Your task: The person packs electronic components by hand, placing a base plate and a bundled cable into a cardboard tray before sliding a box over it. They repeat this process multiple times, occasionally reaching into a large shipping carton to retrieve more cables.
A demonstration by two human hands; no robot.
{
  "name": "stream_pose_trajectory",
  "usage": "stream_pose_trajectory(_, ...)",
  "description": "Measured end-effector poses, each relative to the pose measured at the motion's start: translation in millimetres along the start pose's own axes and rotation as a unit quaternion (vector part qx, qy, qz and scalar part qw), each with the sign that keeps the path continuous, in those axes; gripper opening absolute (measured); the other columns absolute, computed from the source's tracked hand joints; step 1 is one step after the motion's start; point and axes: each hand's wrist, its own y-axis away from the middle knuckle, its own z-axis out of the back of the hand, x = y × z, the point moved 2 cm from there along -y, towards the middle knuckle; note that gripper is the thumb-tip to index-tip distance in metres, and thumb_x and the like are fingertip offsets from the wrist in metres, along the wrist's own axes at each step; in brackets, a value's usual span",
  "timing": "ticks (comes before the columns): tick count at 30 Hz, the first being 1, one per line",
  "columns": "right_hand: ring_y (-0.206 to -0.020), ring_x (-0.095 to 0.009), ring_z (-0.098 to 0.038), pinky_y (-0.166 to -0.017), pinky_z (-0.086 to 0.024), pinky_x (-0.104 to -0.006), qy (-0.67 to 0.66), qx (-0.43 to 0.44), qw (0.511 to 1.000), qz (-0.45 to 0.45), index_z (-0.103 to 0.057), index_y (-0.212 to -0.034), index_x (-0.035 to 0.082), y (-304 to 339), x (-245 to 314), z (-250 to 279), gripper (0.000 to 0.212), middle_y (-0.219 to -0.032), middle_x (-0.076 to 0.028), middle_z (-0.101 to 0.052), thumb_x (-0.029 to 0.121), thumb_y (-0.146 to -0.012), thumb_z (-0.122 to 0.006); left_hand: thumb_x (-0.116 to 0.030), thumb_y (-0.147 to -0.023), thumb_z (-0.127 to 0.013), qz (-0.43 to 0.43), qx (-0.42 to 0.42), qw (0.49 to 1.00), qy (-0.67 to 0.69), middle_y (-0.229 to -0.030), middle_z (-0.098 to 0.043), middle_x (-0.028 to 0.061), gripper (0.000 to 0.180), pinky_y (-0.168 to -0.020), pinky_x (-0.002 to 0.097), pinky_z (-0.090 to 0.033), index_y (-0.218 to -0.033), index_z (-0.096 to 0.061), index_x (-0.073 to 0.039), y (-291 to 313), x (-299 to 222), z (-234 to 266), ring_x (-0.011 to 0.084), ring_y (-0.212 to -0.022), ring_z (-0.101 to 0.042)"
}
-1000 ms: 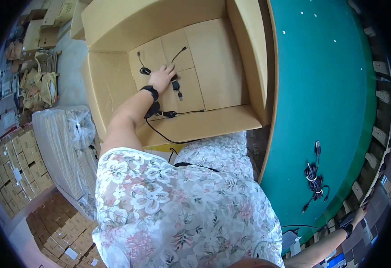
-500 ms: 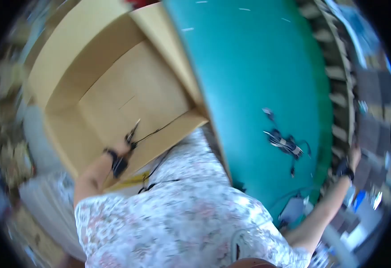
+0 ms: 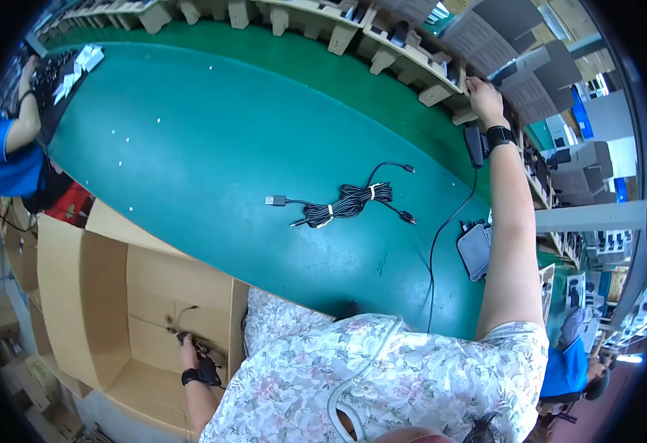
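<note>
My left hand point(image 3: 187, 350) reaches down into an open cardboard box point(image 3: 109, 310) at the lower left, its fingers closed around a black cable point(image 3: 204, 347) whose thin end sticks out. A dark device is strapped at that wrist. On the green table point(image 3: 213, 148) lies a black cable bundle point(image 3: 347, 203) tied with two pale ties, its plugs spread out. My right hand point(image 3: 486, 100) is stretched far to the upper right, fingers curled at the edge of a cardboard bin point(image 3: 442, 74). Whatever those fingers grip is hidden.
Cardboard bins line the table's far edge, with grey printed cards point(image 3: 497, 33) above them. A grey case point(image 3: 476, 251) lies beside my right arm. A wire point(image 3: 433, 269) hangs from the right wrist device point(image 3: 477, 146). At far left sits a co-worker in blue point(image 3: 2, 151).
The view has swung round, bringing the length of the table and the bins into sight. My left hand stays in the box with the cable; my right hand is still by the bins.
</note>
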Motion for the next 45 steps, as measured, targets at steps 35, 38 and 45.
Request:
stream_pose_trajectory(35, -0.103, -0.03, -0.056, -0.083, -0.046, -0.0415, 0.027, -0.096, 0.992, 0.079, -0.058, -0.115, 0.013, 136, 16, 71, 0.034, -0.112, -0.012, -0.06, 0.031, -0.086, -0.056, -0.031, -0.078, -0.07, -0.809, -0.089, 0.51, -0.278, -0.126, -0.048, 0.017, 0.053, -0.1, 0.0458, -0.032, -0.119, -0.05, -0.004, 230, -393, -193, 0.035, -0.122, -0.04)
stream_pose_trajectory(38, -0.099, -0.033, -0.057, -0.08, -0.048, -0.0414, -0.016, 0.024, 0.998, 0.059, -0.057, -0.115, 0.009, 194, 15, 99, 0.044, -0.11, -0.013, -0.06, 0.036, -0.08, -0.063, -0.03, -0.078, -0.069, -0.824, -0.071, 0.473, -0.304, -0.126, -0.047, 0.0164, 0.052, -0.101, 0.0497, -0.03, -0.119, -0.05, -0.004, 252, -380, -209, 0.0349, -0.122, -0.039)
stream_pose_trajectory(45, -0.111, -0.033, -0.049, -0.09, -0.042, -0.041, 0.056, 0.208, 0.975, -0.049, -0.044, -0.129, 0.006, 319, 44, 92, 0.078, -0.122, -0.013, -0.052, 0.03, -0.062, -0.077, -0.029, -0.073, -0.073, -0.825, -0.02, 0.432, -0.364, -0.129, -0.045, 0.016, 0.058, -0.102, 0.0551, -0.026, -0.121, -0.049, -0.006, 244, -373, -238, 0.0355, -0.125, -0.036)
